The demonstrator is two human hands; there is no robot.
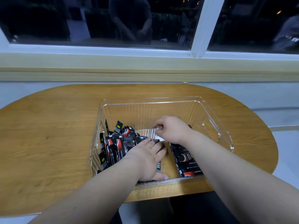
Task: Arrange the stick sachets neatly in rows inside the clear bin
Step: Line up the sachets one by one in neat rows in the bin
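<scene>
The clear bin [215, 125] stands on the wooden table. Black stick sachets [113, 146] with red and white print stand jumbled against its left wall. More sachets [186, 159] lie flat in a row on the right of the bin floor. My left hand [145, 160] reaches into the bin's middle, its fingers fairly straight and pressing against the jumbled sachets, thumb near the front wall. My right hand [171, 128] is curled further back and pinches the top edge of a clear ribbed divider [145, 132] standing across the bin.
The oval wooden table [48, 126] sits against a wall under a pale window sill [145, 65]. The bin stands near the table's front edge. Dark window panes above reflect the room.
</scene>
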